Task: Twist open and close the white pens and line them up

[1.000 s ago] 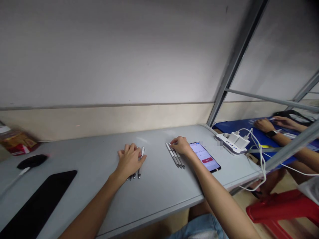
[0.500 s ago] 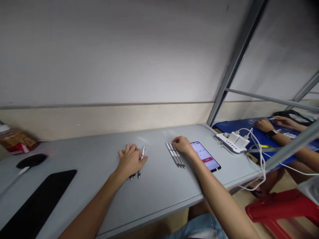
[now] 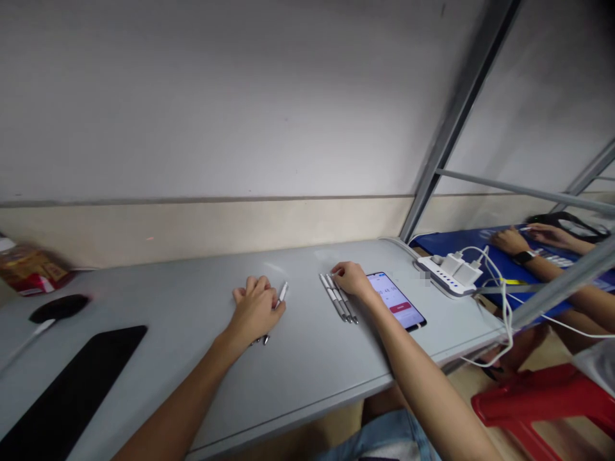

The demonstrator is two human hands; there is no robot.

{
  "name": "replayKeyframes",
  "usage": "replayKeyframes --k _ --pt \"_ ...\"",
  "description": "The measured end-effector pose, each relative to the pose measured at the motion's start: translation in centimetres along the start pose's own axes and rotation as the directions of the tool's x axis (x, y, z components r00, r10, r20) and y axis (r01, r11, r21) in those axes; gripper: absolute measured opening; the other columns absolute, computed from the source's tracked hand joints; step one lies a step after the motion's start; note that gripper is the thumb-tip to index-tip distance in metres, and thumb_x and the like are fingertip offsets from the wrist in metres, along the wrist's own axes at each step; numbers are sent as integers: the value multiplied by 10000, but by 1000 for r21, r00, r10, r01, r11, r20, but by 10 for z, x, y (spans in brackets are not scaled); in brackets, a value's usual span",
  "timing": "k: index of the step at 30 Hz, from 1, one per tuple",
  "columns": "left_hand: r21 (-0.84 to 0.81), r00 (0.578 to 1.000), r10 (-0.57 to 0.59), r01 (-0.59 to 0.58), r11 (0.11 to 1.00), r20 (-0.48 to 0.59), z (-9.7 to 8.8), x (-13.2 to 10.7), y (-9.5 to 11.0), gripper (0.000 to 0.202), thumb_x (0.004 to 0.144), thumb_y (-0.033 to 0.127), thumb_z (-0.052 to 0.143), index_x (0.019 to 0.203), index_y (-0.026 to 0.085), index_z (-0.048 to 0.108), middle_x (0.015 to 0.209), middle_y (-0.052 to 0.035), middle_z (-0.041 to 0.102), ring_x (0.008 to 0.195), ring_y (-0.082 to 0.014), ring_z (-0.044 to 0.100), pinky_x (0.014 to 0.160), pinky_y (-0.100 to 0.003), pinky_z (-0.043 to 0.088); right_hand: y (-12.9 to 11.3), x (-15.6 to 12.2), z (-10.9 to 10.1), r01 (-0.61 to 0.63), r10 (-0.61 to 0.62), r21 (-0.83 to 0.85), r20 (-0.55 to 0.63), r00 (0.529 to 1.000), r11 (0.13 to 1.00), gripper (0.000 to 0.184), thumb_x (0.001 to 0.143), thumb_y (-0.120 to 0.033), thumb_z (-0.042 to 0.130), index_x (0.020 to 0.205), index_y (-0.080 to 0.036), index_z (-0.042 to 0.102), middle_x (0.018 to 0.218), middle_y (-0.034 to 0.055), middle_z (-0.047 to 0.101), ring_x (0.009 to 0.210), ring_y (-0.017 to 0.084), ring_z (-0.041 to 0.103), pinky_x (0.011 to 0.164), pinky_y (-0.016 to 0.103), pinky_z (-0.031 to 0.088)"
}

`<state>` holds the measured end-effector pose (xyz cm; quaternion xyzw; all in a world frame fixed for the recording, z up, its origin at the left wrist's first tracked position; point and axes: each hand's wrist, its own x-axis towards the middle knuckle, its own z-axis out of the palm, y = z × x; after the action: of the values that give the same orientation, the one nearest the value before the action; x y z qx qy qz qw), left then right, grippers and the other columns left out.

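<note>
Pens (image 3: 339, 302), three of them side by side, lie on the grey desk (image 3: 307, 358) just left of a phone (image 3: 401, 308) whose screen is lit. Our right hand (image 3: 353, 279) sits at their far ends, its fingers bent and close together with the tips on the pen tops. We cannot tell whether they pinch one or merely touch. A second cluster of pens (image 3: 263, 339) lies apart to the left, under our left hand (image 3: 254, 310). That hand rests palm down over them with its fingers curled and pressed side by side, so only the near tips show below it. One white pen (image 3: 282, 293) pokes out aslant on the thumb side, and we cannot make out whether the hand grips it. Further right, near the desk's end, we see a white power strip (image 3: 444, 276) with chargers (image 3: 459, 264) plugged in and cables hanging down. Beyond it, another person's hands (image 3: 512, 242) rest on a blue surface (image 3: 473, 251). A red stool (image 3: 542, 400) stands low at the right. At the left end of the desk lie a black pad (image 3: 72, 390), a black mouse (image 3: 57, 307) and a snack packet (image 3: 29, 272).
</note>
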<state>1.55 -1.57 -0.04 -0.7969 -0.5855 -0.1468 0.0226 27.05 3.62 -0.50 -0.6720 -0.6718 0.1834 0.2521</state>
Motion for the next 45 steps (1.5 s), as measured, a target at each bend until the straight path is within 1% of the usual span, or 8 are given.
replayKeyframes --k 15,20,23,26,28,32,39,45 --pt "-48 998 43 -45 998 -43 0 1 0 276 829 355 512 626 176 562 990 -74 581 1016 -268 445 804 -421 316 -4 -2 -2 6 -6 7 -13 1000 1000 207 761 -183 598 908 -158 742 813 78 725 716 158 638 655 227 424" --pt "-165 998 44 -49 985 -34 -7 1 7 269 845 385 492 679 186 564 921 -57 635 986 -248 491 823 -405 312 -6 -2 -2 37 -35 22 -69 997 999 207 792 -222 583 927 -164 728 833 69 713 744 160 625 696 239 429" --pt "-277 999 39 -45 960 -28 -13 1 12 255 851 400 486 722 198 572 803 -17 644 859 -204 553 850 -388 325 -15 -8 -4 176 -164 126 -105 981 976 218 830 -277 571 966 -177 709 900 59 697 782 149 611 742 241 438" --pt "-403 998 68 -67 913 -12 -18 1 16 258 863 409 480 735 201 563 729 10 643 697 -151 562 766 -312 370 -28 -18 -5 374 -383 400 -61 922 837 324 864 -373 558 1119 -196 651 939 44 664 812 138 602 738 232 451" --pt "-483 994 107 -92 871 4 -19 2 17 260 875 413 468 766 203 572 704 18 644 650 -135 559 686 -269 379 -35 -24 -4 408 -482 521 8 876 750 440 835 -401 608 1238 -225 579 960 29 649 789 129 590 706 222 452" --pt "-481 992 128 -116 869 -8 -16 4 12 273 907 406 437 865 209 622 779 7 679 719 -146 595 720 -270 391 -40 -28 1 435 -548 499 99 831 749 308 827 -397 620 1052 -195 675 831 12 646 689 118 533 665 222 419" --pt "-169 974 194 -212 963 -114 -2 6 -3 289 979 333 327 1026 210 585 970 -42 666 919 -191 567 832 -344 322 -37 -26 2 217 -381 576 180 907 788 404 852 -522 537 716 -150 619 560 -41 433 509 80 365 489 207 274" --pt "-64 943 285 -299 952 -174 -3 7 -6 256 989 257 293 969 198 541 890 -43 639 850 -197 518 745 -331 301 -36 -23 2 -126 -287 720 423 860 682 494 830 -608 514 706 -138 605 537 -35 420 439 66 319 427 216 210"
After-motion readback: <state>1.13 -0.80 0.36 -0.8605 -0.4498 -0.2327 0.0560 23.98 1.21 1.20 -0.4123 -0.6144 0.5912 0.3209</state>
